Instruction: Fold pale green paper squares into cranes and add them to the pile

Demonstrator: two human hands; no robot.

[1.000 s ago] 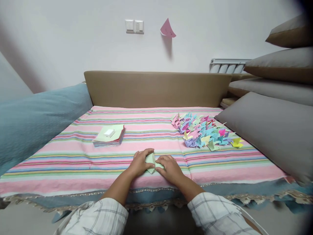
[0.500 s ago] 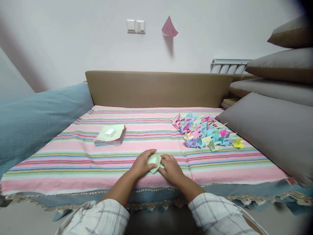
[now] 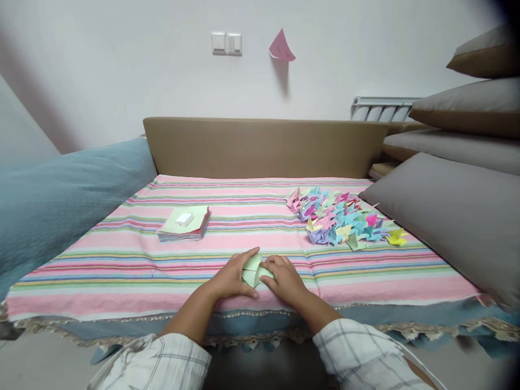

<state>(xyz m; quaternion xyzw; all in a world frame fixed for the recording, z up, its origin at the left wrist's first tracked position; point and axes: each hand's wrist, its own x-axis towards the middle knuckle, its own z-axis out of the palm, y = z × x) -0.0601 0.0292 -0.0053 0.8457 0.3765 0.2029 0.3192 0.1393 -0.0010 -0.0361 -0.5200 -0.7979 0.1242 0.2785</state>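
Note:
A small pale green folded sheet of paper (image 3: 249, 275) lies near the front edge of the striped cloth, creases and an opened flap showing. My left hand (image 3: 233, 276) curves around its left side, thumb and fingers spread wide apart; whether the palm touches the paper is hidden. From the right, my right hand (image 3: 286, 280) pinches the paper's right part between thumb and fingers.
Behind to the left sits a stack of coloured paper (image 3: 184, 230) topped by a small white block (image 3: 184, 219). Many-coloured folded paper cranes (image 3: 337, 219) are heaped at right. Grey cushions (image 3: 455, 211) pile up beyond, and a brown backrest (image 3: 264, 149) stands behind the striped cloth (image 3: 122, 265).
My left thumb has come off the paper and moved toward me, widening that hand. The paper's flap has shifted, exposing a crease line. My right fingers have moved slightly left over the paper.

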